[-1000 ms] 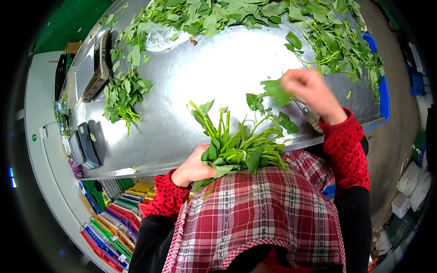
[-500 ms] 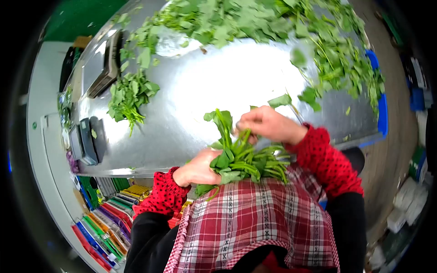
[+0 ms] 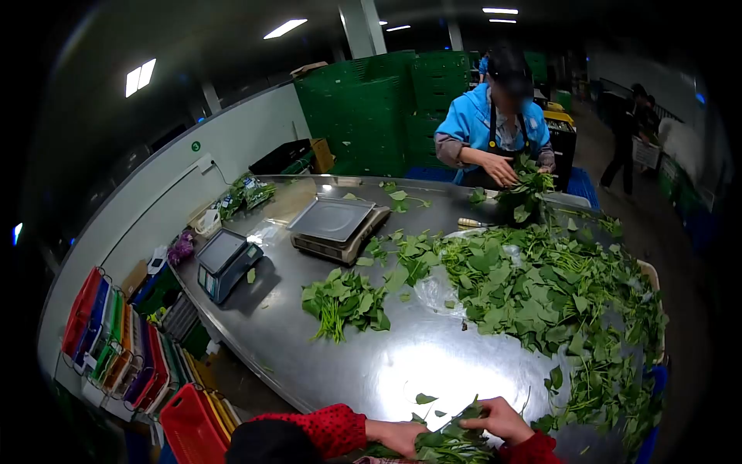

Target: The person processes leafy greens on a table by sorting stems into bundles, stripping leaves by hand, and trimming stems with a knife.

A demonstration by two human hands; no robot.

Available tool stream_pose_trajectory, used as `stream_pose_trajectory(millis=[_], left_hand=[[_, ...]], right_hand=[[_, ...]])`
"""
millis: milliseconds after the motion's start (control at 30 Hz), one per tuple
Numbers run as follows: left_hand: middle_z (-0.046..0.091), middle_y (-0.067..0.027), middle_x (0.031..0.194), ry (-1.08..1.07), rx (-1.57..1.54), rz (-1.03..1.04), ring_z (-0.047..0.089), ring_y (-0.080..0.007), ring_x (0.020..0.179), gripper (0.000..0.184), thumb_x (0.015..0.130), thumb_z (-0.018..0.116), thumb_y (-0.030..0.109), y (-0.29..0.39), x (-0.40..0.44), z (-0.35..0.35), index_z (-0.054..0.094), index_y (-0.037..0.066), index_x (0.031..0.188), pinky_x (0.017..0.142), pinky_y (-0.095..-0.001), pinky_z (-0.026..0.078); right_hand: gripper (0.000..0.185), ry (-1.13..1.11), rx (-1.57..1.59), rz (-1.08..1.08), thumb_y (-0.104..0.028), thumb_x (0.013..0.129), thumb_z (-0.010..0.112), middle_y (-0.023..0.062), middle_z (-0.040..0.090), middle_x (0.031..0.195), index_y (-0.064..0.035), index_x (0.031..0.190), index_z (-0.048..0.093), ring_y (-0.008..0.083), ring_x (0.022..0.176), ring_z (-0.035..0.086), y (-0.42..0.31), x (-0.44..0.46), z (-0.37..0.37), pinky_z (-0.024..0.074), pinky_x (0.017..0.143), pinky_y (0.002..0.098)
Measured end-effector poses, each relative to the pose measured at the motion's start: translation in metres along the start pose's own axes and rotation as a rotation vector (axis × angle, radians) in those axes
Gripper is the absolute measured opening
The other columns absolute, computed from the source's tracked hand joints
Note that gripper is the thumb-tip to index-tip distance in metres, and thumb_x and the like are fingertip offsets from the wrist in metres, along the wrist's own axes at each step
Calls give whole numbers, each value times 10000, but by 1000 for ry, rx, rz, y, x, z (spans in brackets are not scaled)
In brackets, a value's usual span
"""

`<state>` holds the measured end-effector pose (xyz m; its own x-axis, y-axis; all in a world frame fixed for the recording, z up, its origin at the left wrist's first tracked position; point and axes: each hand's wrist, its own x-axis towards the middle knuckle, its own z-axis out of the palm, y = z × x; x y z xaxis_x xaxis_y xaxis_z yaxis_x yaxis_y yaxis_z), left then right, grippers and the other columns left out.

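Observation:
At the bottom of the view, my left hand (image 3: pixel 396 438) is closed on a bunch of leafy greens (image 3: pixel 456 447), whose lower part is cut off by the frame edge. My right hand (image 3: pixel 502 420) is at the bunch's other side, its thumb and fingers pinched on leaves at the top. A few loose leaves (image 3: pixel 425 399) lie on the metal table (image 3: pixel 371 379) just beyond my hands. Farther off, a gathered bunch of greens (image 3: pixel 344 301) rests with its stems toward me. A large heap of greens (image 3: pixel 533 286) spreads along the right side.
Two weighing scales, one small (image 3: pixel 224 263) and one larger (image 3: pixel 338 224), stand on the left half. Opposite, a co-worker in a blue jacket (image 3: pixel 469 120) handles greens. Colored baskets (image 3: pixel 193 425) stand at lower left. Green crates (image 3: pixel 352 116) are stacked behind the table.
The head camera has tilted up, bringing the co-worker and room into view. My hands now appear lower in the frame, still at the bunch of greens.

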<state>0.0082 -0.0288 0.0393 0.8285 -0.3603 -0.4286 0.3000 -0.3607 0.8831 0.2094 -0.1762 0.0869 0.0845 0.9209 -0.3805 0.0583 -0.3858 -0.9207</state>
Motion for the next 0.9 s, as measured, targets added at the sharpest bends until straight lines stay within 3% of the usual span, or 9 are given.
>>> stream_pose_trajectory(millis=[100, 200, 233, 333, 433, 567, 700, 833, 900], left_hand=[[641, -132, 836, 5, -75, 34, 579, -203, 752, 371, 691, 696, 178, -2, 2, 6, 583, -8, 991, 710, -354, 464], [641, -139, 830, -30, -79, 32, 580, -211, 742, 353, 687, 693, 165, 21, -1, -4, 590, -6, 977, 703, -355, 463], [643, -143, 832, -65, -24, 9, 583, -217, 742, 351, 683, 692, 161, 25, 0, -3, 594, -4, 977, 704, -354, 464], [652, -152, 905, -140, 87, -19, 597, -226, 810, 376, 685, 686, 157, 18, 9, -4, 598, -2, 1014, 751, -367, 474], [652, -159, 1073, -88, -73, 73, 606, -224, 933, 455, 742, 678, 162, 12, 2, 2, 580, 4, 1156, 847, -364, 484], [667, -159, 1048, -75, -8, -148, 635, -207, 909, 502, 748, 717, 166, 24, -6, -3, 567, 21, 1204, 814, -358, 507], [661, -157, 995, -20, 23, 11, 637, -253, 856, 424, 718, 707, 149, 23, -3, 0, 604, 36, 1114, 755, -368, 500], [659, -151, 972, -22, 69, 34, 632, -311, 824, 378, 705, 692, 196, 24, 2, -2, 622, 52, 1047, 721, -379, 492], [659, -150, 956, -44, 68, -32, 630, -315, 818, 376, 707, 688, 198, 37, 0, -9, 618, 53, 1047, 718, -380, 492]], right_hand=[[146, 255, 478, 0, -128, 831, 653, 79, 646, 671, 9, 780, 655, 152, 662, 620, 33, -4, -14, 484, 653, 265], [259, 469, 449, -217, -129, 866, 615, 91, 664, 816, 20, 1076, 592, 177, 746, 629, 25, -9, -25, 504, 709, 293], [390, 313, 429, -270, -175, 871, 630, 98, 664, 893, -2, 1209, 536, 150, 819, 616, 34, -4, -18, 490, 724, 285], [421, -245, 77, -33, -279, 836, 699, 96, 677, 952, -4, 1142, 612, 119, 842, 598, 45, 1, 6, 485, 760, 292], [352, 42, -56, 151, -318, 801, 734, 46, 670, 764, -19, 983, 702, 109, 715, 580, 11, -21, 1, 478, 676, 292], [158, 400, 442, -149, -147, 834, 643, 33, 600, 638, -18, 747, 614, 92, 580, 559, 54, -29, -31, 451, 550, 250], [213, 738, 336, -232, -146, 827, 689, 18, 610, 734, 23, 952, 659, 70, 612, 524, 47, -44, -53, 432, 557, 224], [294, 338, -174, -307, -202, 825, 710, 32, 627, 762, 20, 1010, 656, 51, 681, 549, 24, -28, 11, 448, 589, 215], [291, 319, -40, -184, -194, 809, 716, 31, 635, 794, 7, 1010, 657, 59, 697, 553, 23, -24, 5, 444, 612, 212]])
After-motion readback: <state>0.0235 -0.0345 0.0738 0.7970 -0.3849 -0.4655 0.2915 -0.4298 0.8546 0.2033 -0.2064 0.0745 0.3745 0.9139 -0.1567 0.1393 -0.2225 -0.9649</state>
